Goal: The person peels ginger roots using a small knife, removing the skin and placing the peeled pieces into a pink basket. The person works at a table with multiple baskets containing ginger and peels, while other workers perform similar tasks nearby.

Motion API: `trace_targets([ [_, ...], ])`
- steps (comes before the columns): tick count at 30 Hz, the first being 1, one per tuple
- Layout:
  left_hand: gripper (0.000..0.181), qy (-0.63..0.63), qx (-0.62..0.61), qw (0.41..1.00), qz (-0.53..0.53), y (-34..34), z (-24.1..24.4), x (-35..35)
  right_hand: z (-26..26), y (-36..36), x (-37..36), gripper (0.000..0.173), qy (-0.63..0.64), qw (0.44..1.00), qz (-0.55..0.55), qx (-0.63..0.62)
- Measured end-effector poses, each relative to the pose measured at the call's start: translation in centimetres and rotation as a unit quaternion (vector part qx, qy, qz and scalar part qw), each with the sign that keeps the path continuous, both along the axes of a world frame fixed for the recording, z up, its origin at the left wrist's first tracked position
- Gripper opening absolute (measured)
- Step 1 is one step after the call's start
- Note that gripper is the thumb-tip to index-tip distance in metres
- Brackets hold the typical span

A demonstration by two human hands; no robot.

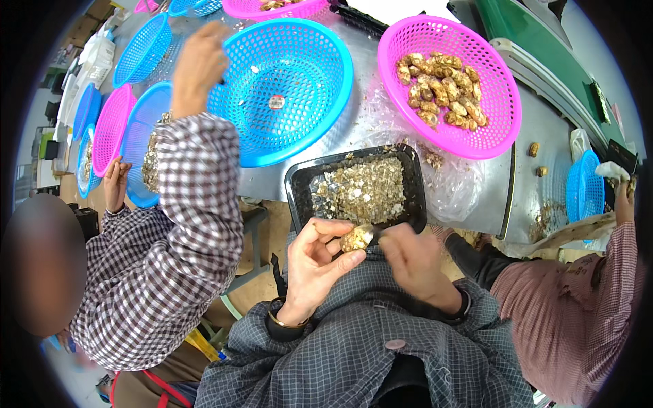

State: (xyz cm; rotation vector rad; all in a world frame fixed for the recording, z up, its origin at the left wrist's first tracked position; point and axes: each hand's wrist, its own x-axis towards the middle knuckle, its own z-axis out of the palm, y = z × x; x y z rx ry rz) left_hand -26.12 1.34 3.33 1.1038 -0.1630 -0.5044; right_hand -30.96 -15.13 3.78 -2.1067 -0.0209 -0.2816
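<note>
Between the thumb and fingers of my left hand [319, 260] is a stubby brown-and-white mushroom [356, 238], matsutake by its look, held over the near edge of the black plastic tray. My right hand [416, 260], blurred, is curled close to the mushroom's right end. A small dark tool [376, 235] shows at its fingertips; its shape is too blurred to make out. Pale and brown scrapings [370, 188] lie heaped in the black plastic tray [419, 196], which sits at the table's front edge before my lap.
A pink basket [502, 132] of mushrooms stands behind the tray, right of a large blue basket [306, 127] holding a few white bits. A co-worker's hand [199, 64] reaches over that basket's left rim. Clear plastic film [451, 196] lies beside the tray. Another person [556, 306] is at right.
</note>
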Motion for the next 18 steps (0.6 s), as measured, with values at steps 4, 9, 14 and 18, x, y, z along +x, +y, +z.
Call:
trace_targets([
  [4,0.032,0.028,-0.007,1.000,0.004,-0.1,0.4,-0.5,-0.5,-0.8,0.0,0.007,0.047,0.998,-0.046,-0.002],
  [9,0.033,-0.028,0.033,0.999,0.018,-0.4,-0.2,-1.1,-0.1,0.1,-0.8,0.008,-0.002,1.000,-0.002,-0.015],
  [14,0.033,-0.109,0.090,0.990,0.026,-0.6,0.2,-1.5,0.0,-0.3,-1.5,0.007,-0.010,1.000,-0.013,-0.013],
  [18,0.033,-0.155,0.113,0.981,0.033,-0.5,0.1,-1.7,-0.3,-0.9,-1.4,0.007,0.015,0.999,-0.042,-0.014],
])
